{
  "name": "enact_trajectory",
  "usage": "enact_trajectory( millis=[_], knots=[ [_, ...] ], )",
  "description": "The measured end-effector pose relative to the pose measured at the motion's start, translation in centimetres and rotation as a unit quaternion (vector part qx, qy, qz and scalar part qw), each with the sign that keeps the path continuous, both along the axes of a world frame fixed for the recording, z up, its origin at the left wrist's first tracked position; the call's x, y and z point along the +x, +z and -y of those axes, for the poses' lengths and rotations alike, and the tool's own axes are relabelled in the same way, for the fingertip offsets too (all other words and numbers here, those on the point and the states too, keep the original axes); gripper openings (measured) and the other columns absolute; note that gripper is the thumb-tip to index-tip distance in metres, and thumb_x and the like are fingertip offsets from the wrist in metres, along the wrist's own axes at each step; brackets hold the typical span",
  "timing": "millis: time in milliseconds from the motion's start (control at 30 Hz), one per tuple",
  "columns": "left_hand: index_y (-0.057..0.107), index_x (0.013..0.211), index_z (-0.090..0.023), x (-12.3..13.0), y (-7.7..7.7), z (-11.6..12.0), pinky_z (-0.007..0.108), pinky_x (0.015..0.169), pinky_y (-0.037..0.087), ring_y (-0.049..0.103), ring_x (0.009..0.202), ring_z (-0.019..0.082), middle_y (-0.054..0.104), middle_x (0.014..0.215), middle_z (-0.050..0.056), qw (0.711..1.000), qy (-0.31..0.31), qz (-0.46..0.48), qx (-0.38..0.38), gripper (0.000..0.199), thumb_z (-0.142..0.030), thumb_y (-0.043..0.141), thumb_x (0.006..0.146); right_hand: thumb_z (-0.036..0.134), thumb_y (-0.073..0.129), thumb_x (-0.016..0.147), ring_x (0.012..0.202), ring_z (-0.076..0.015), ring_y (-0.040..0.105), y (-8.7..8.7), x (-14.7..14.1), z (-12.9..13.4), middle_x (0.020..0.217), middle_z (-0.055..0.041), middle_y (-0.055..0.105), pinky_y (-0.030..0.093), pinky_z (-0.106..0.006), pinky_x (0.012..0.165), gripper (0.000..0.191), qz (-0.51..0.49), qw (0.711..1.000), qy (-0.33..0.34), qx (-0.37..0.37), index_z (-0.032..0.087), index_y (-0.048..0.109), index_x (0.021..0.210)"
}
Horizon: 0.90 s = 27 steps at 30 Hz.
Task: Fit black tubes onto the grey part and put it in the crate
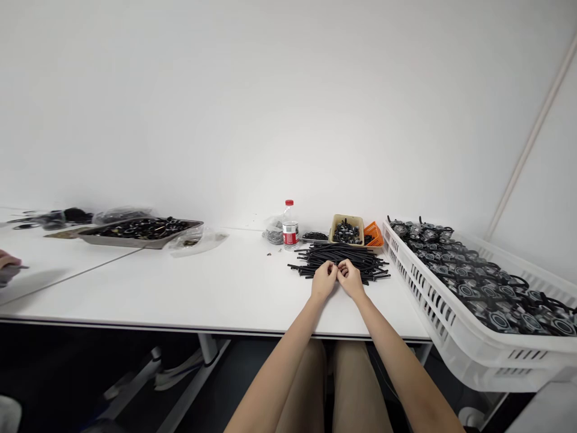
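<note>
My left hand (324, 279) and my right hand (350, 278) meet fingertip to fingertip just in front of a pile of black tubes (338, 255) on the white table (202, 288). Both hands are closed in a pinch. Whatever sits between the fingers is too small and too covered to make out. Behind the pile stand a cream bin (332, 230) with small black and grey parts and an orange basket (374, 231). A flat tray of thin black rings (315, 236) lies beside them.
A clear bottle with a red cap (290, 228) stands left of the pile. On the right, a white crate (419, 300) holds rows of black and metal parts. Further left are a grey tray (121, 242) and plastic bags (198, 242). Another person's hand (8, 261) shows at the left edge.
</note>
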State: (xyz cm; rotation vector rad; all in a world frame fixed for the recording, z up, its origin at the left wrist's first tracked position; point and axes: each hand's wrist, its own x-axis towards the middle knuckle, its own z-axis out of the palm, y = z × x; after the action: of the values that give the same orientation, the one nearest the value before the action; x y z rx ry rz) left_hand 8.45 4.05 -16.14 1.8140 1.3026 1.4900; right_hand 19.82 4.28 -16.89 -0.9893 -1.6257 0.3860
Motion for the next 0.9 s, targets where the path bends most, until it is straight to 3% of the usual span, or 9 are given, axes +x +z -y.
enact_trajectory(
  millis=[900],
  knots=[
    [0.058,0.076,-0.017,-0.02,0.48,0.38,0.025,0.067,0.038,0.054,0.072,0.016,0.062,0.077,0.002,0.999,-0.001,-0.035,-0.015,0.017,-0.02,0.044,0.085,0.033,0.053,0.076,0.063,-0.0161,0.054,-0.18,0.43,-0.31,0.071,-0.0005,0.057,0.045,-0.025,0.061,0.014,0.006,1.0,0.002,-0.006,0.019,0.051,0.077]
  ],
)
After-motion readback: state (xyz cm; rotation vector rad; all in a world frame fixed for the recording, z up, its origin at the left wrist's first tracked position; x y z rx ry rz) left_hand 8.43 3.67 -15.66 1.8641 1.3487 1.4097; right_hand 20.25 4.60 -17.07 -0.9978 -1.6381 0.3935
